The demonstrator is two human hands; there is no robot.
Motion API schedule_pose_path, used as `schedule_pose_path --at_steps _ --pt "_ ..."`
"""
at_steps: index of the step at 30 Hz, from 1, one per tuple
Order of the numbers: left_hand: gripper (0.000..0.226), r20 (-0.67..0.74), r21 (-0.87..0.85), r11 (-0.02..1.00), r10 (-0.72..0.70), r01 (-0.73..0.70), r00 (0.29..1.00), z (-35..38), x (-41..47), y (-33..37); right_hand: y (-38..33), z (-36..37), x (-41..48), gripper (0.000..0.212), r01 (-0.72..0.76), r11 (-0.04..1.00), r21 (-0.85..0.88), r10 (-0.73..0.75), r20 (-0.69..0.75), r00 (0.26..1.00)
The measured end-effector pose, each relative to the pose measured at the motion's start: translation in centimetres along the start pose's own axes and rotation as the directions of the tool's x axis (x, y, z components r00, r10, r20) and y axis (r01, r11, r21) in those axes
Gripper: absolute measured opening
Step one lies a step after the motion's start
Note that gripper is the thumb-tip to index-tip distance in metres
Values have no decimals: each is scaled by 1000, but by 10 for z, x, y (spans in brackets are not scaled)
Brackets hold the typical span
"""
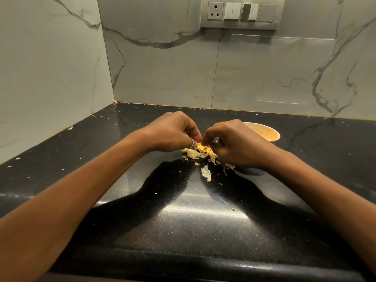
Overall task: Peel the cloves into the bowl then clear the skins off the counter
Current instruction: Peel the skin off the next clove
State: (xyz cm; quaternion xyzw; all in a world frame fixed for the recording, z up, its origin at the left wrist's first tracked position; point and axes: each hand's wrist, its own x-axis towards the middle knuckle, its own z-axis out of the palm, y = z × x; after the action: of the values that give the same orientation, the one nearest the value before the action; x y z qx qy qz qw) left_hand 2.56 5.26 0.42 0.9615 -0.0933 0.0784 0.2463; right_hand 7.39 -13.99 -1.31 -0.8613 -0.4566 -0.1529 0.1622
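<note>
My left hand (173, 132) and my right hand (234, 143) meet fingertip to fingertip over the black counter (183, 220), both pinched on a small garlic clove (200, 145) that is mostly hidden by the fingers. A ring sits on a left finger. Directly under the hands lies a pile of pale and yellowish garlic skins (200, 154). One loose skin (206, 173) lies a little nearer to me. The tan bowl (268, 133) stands behind my right hand, partly hidden by it; its contents cannot be seen.
Marble walls close the counter at the left and back, forming a corner. A switch panel (239, 12) is on the back wall. Tiny skin flecks are scattered over the counter. The counter's front edge runs near the bottom of the view.
</note>
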Motion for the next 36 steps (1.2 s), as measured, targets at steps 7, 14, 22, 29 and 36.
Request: schedule_pose_path --at_steps 7,14,22,29,36 --pt "16 194 41 998 -46 39 980 -7 -3 0 -1 1 0 16 31 999 -43 -34 -61 998" --pt "13 224 -17 996 -84 90 971 -5 0 -3 -2 0 0 16 58 998 -35 -60 -70 996" --pt "11 165 -286 950 -79 124 983 -3 3 -8 -5 -4 0 12 -145 969 199 156 -37 987" --pt "14 126 -658 724 -165 207 978 1 3 -4 -9 -12 2 29 -315 639 701 314 135 940" --pt "14 195 -794 542 -199 274 960 2 2 1 -7 -15 1 27 -304 605 736 332 113 936"
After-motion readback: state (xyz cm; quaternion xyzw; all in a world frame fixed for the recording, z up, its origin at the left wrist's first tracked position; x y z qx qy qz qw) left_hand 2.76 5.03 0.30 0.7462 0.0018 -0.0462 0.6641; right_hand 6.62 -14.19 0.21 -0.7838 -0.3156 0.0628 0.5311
